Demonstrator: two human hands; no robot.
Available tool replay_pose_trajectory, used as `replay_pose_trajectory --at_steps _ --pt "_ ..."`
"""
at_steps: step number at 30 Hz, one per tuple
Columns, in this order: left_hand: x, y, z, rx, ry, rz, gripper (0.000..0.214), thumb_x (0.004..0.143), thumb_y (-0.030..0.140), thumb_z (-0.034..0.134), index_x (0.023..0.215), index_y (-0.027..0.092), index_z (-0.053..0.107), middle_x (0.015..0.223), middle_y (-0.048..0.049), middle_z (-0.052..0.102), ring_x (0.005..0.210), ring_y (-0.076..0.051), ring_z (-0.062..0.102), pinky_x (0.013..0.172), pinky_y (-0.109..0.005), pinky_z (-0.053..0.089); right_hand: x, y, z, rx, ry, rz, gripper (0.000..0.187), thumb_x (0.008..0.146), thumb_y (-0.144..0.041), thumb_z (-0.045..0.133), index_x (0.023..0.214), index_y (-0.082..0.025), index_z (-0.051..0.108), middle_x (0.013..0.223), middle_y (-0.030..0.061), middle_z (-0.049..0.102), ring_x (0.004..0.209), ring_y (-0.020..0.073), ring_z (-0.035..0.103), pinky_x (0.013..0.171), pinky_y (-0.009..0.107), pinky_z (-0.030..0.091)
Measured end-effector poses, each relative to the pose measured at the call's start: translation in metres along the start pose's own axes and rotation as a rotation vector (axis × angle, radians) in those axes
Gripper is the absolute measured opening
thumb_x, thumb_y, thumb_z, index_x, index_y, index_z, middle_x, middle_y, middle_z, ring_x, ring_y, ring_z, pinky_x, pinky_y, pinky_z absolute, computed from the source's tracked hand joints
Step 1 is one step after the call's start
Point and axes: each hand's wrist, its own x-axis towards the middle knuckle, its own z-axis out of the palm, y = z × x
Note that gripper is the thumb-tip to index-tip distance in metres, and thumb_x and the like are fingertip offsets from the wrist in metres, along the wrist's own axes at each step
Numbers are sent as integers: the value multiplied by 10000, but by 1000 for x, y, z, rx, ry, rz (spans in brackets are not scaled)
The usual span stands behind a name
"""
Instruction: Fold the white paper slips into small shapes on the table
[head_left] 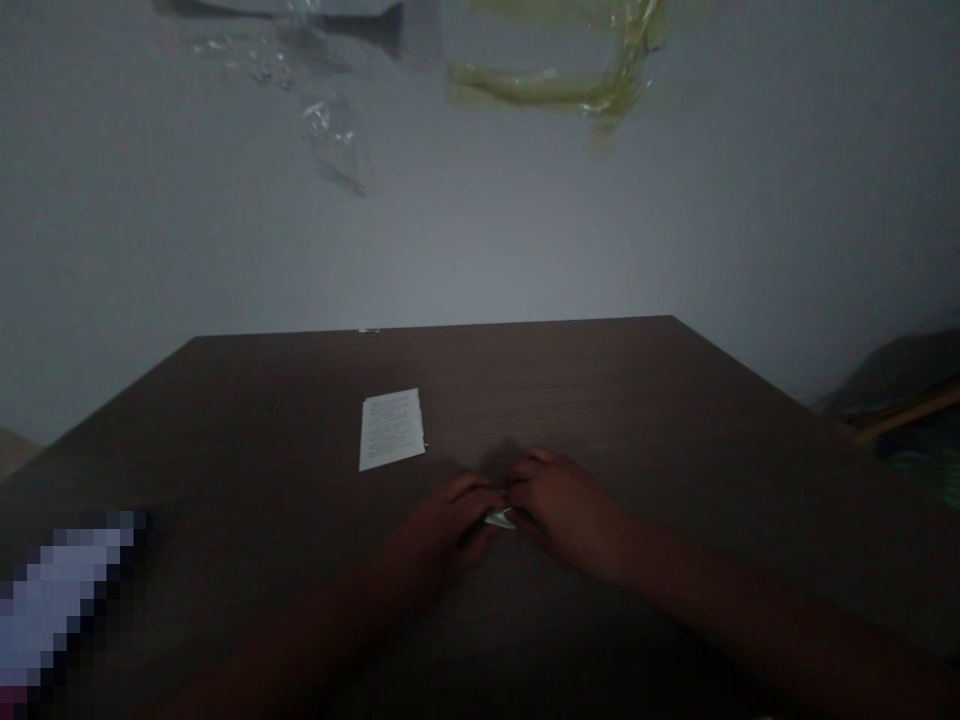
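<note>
My left hand and my right hand meet over the middle of a dark brown table. Between their curled fingers shows a small folded piece of white paper, pressed against the tabletop; most of it is hidden under the fingers. Both hands pinch it, the left from the left side and the right from the right. A white printed sheet lies flat on the table just beyond and to the left of my hands.
A plain grey wall rises behind the table, with strips of clear and yellowish tape stuck near its top. A blurred pale object lies at the table's front left. Dim furniture stands to the right.
</note>
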Motion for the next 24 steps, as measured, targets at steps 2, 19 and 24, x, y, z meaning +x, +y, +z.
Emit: replay_pose_trajectory --at_steps 2,19,24 --pt "1 0 1 12 -12 7 379 950 -23 668 1202 252 736 1296 -70 801 1190 -259 789 1035 -387 661 1 0 0 -27 -7 11 157 1065 -141 763 969 -214 862 1027 92 840 1037 298 741 937 429 594" --pt "-1 -6 -10 49 131 -74 199 1022 81 641 1127 242 694 1169 -62 788 1062 -268 812 955 -397 689 -5 20 18 443 199 -50 292 993 -149 845 1264 -235 780 1276 88 818 1237 272 770 1079 430 625" --pt "0 -6 -14 57 156 -101 210 1006 77 616 1094 247 705 1138 -49 794 1012 -256 814 913 -386 697 -5 35 29 405 243 -76 174 1031 -119 768 1157 -234 805 1119 69 795 998 236 775 905 370 633"
